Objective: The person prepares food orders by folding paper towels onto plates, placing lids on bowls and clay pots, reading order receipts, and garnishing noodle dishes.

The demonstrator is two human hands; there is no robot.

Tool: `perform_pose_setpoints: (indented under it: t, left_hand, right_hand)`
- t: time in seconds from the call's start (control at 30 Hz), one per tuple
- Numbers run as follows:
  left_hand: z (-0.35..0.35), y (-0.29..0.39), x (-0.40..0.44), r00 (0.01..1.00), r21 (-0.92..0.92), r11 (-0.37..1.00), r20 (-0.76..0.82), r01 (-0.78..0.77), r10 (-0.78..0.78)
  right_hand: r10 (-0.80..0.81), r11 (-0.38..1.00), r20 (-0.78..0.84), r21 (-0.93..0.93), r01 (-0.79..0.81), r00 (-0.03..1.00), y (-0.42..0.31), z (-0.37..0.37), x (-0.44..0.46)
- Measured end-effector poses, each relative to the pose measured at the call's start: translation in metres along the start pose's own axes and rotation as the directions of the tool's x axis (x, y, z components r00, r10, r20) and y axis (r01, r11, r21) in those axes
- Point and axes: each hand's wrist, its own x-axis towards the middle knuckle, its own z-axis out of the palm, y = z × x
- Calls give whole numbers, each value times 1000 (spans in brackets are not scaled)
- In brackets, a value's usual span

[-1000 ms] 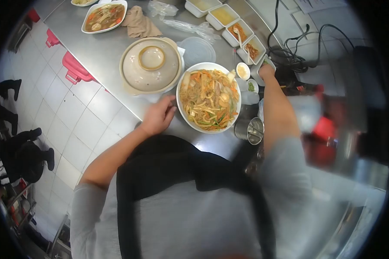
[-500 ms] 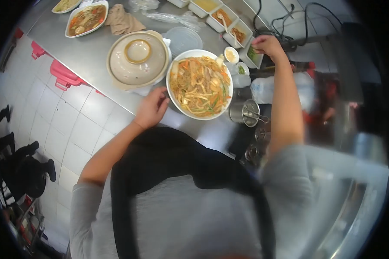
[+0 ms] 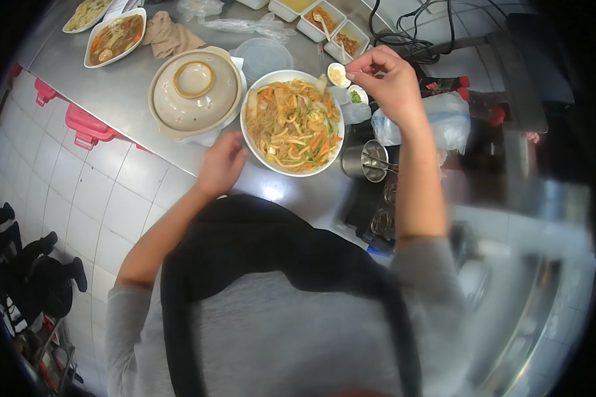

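A white bowl (image 3: 244,126) heaped with noodles, carrot strips and other vegetables stands on the steel counter in front of me. Just left of its rim is my left hand (image 3: 220,163), loosely curled with thumb and fingers apart; nothing shows in it. My right hand (image 3: 392,86) hovers right of the bowl, thumb and fingertips pinched together. Whatever lies in that pinch is too small to make out. Under and beside its fingertips are a small cup with pale contents (image 3: 338,75) and a small cup of chopped greens (image 3: 356,96).
A lidded clay pot (image 3: 212,109) stands left of the bowl, with a clear plastic lid (image 3: 262,58) behind. White ingredient tubs (image 3: 361,34) line the back. A metal cup with utensils (image 3: 354,162), a plastic bag (image 3: 447,116) and bottles are at right. A brown cloth (image 3: 172,34) lies back left.
My right hand has moved from over the tub of greens toward the bowl, still pinched. My left hand has shifted slightly from the bowl's rim. The whole view has shifted a little.
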Motion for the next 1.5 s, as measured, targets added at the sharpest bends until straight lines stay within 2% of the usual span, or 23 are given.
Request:
perform_pose_setpoints:
  t: [0.03, 0.07, 0.1, 0.13, 0.2, 0.27, 0.3, 0.33, 0.4, 0.5, 0.53, 0.63, 0.67, 0.77, 0.8, 1.0, 1.1, 1.2, 1.3, 1.4, 1.43, 1.5]
  left_hand:
    - [0, 0, 0, 1000, -10, 1000, 13, 20, -19]
    - [-1, 1, 0, 999, -21, 999, 26, 39, -39]
    - [-1, 1, 1, 998, -30, 998, 39, 58, -56]
    - [-2, 1, 1, 999, -13, 999, 30, 31, -31]
    - [-2, -1, 1, 1000, 20, 1000, 6, -18, 18]
    - [-1, -3, 3, 997, 43, 996, -16, -79, 80]
    - [-1, -4, 3, 993, 57, 992, -25, -110, 112]
    - [-1, -5, 3, 996, 53, 995, -12, -86, 86]
    - [0, -7, 3, 999, 49, 998, 11, -36, 36]
    - [-2, -7, 4, 999, 7, 1000, 43, 30, -30]
    - [-3, -4, 4, 999, 16, 1000, 36, 17, -18]
    - [-4, -2, 2, 1000, 46, 999, 20, -4, 3]
    - [-3, -3, 2, 1000, 56, 998, 21, -13, 11]
    - [-1, -10, 3, 999, 66, 997, 12, -47, 46]
    - [0, -12, 3, 998, 66, 996, 8, -59, 59]
    - [0, -11, 3, 997, 80, 994, -2, -75, 75]
    - [1, -12, 3, 996, 80, 993, -4, -85, 86]
    - [1, -9, 3, 998, 96, 993, 6, -70, 70]
    - [1, -10, 2, 996, 81, 993, -7, -87, 88]
    - [-2, -2, 3, 999, 56, 998, 47, 21, -23]
    - [-1, -3, 4, 999, 68, 998, 31, -8, 6]
    - [1, -7, 2, 998, 95, 994, 4, -59, 59]
  right_hand:
    - [-43, 998, -55, -39, 41, 998, 6, 4, 0]
    - [6, 999, 105, -39, -2, 994, 13, 10, -3]
    - [127, 982, 458, 69, -177, 880, 14, 10, -4]
    - [-3, 985, 509, 152, -86, 861, 28, 15, -5]
    - [-28, 975, 501, 205, -87, 865, 53, 14, 8]
    - [190, 949, 392, 160, -270, 900, 76, -2, 35]
    - [249, 957, 210, -202, -207, 945, 90, -6, 53]
    - [187, 945, 86, -289, -155, 979, 112, -8, 67]
    - [144, 855, -6, -502, -128, 990, 186, 1, 97]
    - [117, 624, 210, -776, 92, 971, 212, 17, 116]
    - [123, 609, 247, -783, 124, 961, 217, 23, 122]
    - [165, 677, 271, -730, 91, 948, 229, 35, 139]
    - [220, 636, 281, -767, 81, 934, 230, 37, 146]
    - [399, 739, 313, -666, -101, 862, 231, 40, 160]
    - [264, 766, 316, -643, 1, 911, 244, 42, 162]
    - [446, 812, 215, -506, -292, 869, 257, 40, 164]
    - [428, 890, 238, -280, -360, 872, 246, 41, 158]
    - [225, 800, 127, -591, -109, 966, 243, 51, 149]
    - [389, 851, 111, -424, -311, 914, 245, 52, 148]
    - [331, 837, -22, -454, -304, 943, 245, 39, 149]
    - [302, 837, -72, -457, -300, 951, 246, 33, 149]
    - [351, 869, -85, -343, -358, 933, 231, 11, 151]
